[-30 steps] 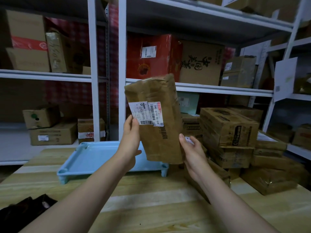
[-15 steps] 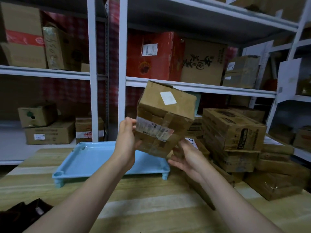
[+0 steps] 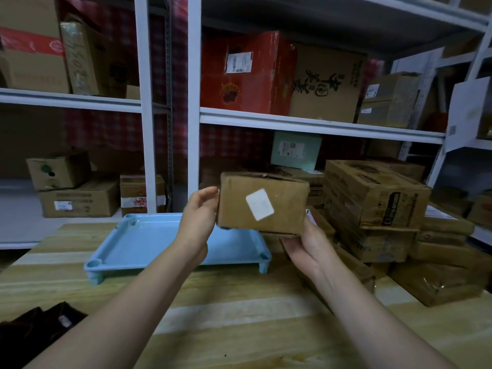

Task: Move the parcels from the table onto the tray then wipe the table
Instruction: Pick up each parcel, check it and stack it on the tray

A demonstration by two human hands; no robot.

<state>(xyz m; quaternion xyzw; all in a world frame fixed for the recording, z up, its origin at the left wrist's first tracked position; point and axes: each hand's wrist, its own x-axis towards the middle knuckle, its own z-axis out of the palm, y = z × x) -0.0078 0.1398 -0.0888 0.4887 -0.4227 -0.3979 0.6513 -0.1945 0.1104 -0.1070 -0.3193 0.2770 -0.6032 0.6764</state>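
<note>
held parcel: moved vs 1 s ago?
Yes. The parcel has tipped over and dropped: its top reached the white shelf edge before, and now sits well below it, just above the right end of the blue tray.

This is a parcel storeroom or dispatch room. White metal shelving (image 3: 319, 126) fills the far wall and runs on to the right, its tiers packed with cardboard cartons, among them a red carton (image 3: 247, 73) bearing a printed shipping label (image 3: 238, 62). More taped brown parcels (image 3: 372, 198) with labels stand stacked on the right of the near wooden table (image 3: 239, 315).
</note>
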